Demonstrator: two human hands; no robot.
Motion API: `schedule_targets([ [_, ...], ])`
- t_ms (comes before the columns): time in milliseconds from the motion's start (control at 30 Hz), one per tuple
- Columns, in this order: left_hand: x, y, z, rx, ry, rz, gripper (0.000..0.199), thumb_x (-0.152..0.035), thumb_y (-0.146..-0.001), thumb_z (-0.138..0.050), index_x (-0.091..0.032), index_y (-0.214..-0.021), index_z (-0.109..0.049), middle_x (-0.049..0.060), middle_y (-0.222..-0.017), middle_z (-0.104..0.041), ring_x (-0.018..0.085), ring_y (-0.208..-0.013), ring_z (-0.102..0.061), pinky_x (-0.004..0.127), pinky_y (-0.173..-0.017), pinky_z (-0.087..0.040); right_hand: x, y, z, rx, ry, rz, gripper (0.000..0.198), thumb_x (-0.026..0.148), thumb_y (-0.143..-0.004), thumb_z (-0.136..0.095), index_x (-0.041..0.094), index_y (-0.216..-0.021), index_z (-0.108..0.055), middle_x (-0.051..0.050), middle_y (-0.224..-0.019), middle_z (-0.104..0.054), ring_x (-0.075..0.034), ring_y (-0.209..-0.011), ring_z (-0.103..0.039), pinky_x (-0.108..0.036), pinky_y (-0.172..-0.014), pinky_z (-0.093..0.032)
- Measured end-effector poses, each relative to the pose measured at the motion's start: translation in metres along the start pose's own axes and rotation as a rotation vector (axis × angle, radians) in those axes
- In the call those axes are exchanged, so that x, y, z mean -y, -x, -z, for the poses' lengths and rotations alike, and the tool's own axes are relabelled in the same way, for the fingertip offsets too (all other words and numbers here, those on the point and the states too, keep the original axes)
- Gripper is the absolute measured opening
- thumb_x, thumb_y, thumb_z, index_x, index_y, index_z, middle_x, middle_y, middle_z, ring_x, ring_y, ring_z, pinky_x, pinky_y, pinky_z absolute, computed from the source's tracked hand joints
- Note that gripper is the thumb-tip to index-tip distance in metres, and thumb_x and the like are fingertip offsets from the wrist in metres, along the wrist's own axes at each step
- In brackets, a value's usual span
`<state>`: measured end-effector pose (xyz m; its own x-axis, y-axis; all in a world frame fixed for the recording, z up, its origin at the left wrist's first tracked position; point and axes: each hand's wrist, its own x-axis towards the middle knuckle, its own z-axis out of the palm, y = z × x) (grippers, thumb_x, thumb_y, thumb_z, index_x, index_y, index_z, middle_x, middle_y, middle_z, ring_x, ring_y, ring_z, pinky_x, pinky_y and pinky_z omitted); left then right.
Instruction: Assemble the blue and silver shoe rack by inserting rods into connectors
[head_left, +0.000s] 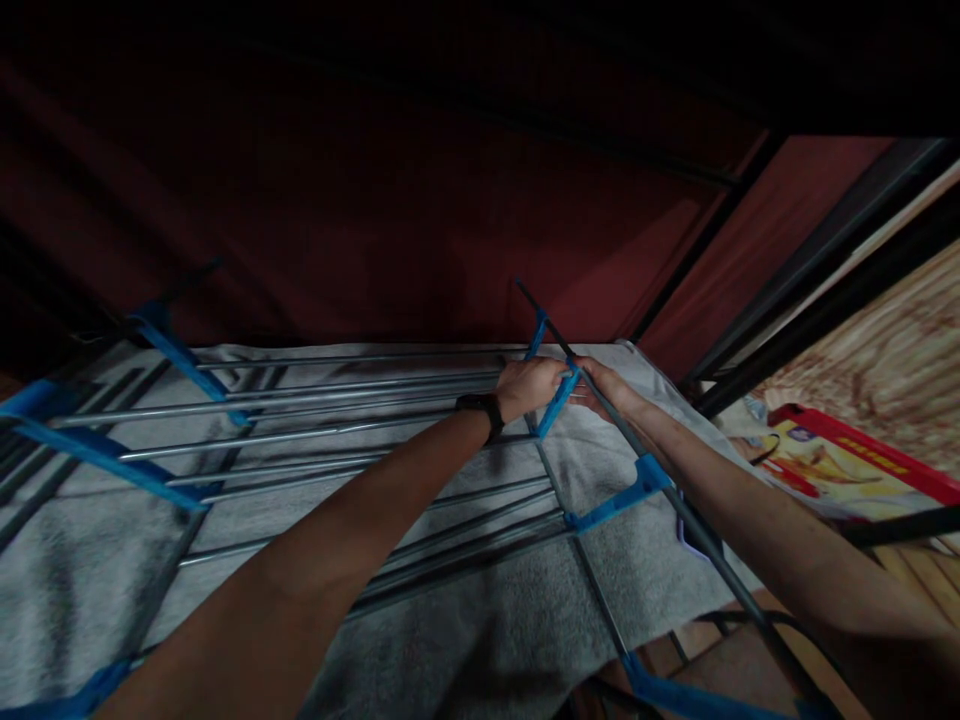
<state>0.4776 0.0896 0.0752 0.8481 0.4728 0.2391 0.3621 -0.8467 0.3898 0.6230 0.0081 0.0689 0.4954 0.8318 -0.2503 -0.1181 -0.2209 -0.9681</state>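
Observation:
A rack of grey metal tubes (405, 420) and blue plastic brackets lies on its side on a grey cloth (510, 610). My left hand (529, 388), with a dark band at the wrist, is closed round a tube end beside a blue bracket (556, 408) on the right side frame. My right hand (604, 385) grips that same bracket from the other side, close to the dark side pole (697, 525); its fingertips are partly hidden behind the bracket. Another blue bracket (619, 507) sits nearer to me on this pole. Long blue brackets (109, 455) hold the tubes' left ends.
A dark red panel (420, 230) stands right behind the cloth. Dark metal bars (840, 290) slant along the right. A red and yellow box (847, 465) lies at the right, above a wooden surface (919, 580). Below the cloth's front edge are dark curved bars (750, 615).

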Motion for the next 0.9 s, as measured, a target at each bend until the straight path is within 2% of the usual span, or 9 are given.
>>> schedule_targets([
  [333, -0.001, 0.001, 0.005, 0.065, 0.019, 0.026, 0.034, -0.033, -0.099, -0.044, -0.028, -0.117, -0.072, 0.006, -0.12, -0.073, 0.025, -0.11, -0.068, 0.033, -0.088, -0.051, 0.001, -0.001, -0.004, -0.054, -0.03, -0.029, 0.014, 0.033, -0.083, -0.057, 0.021, -0.08, -0.06, -0.003, -0.071, -0.072, -0.017, -0.066, -0.064, -0.03, -0.068, -0.054],
  [900, 0.001, 0.009, 0.008, 0.065, -0.007, -0.009, 0.032, -0.031, -0.097, -0.044, -0.023, -0.113, -0.072, 0.008, -0.116, -0.073, 0.024, -0.107, -0.068, 0.032, -0.086, -0.051, -0.003, 0.004, -0.014, -0.084, -0.015, 0.011, 0.014, 0.035, -0.079, -0.06, 0.021, -0.077, -0.058, -0.002, -0.067, -0.067, -0.017, -0.063, -0.062, -0.028, -0.062, -0.051],
])
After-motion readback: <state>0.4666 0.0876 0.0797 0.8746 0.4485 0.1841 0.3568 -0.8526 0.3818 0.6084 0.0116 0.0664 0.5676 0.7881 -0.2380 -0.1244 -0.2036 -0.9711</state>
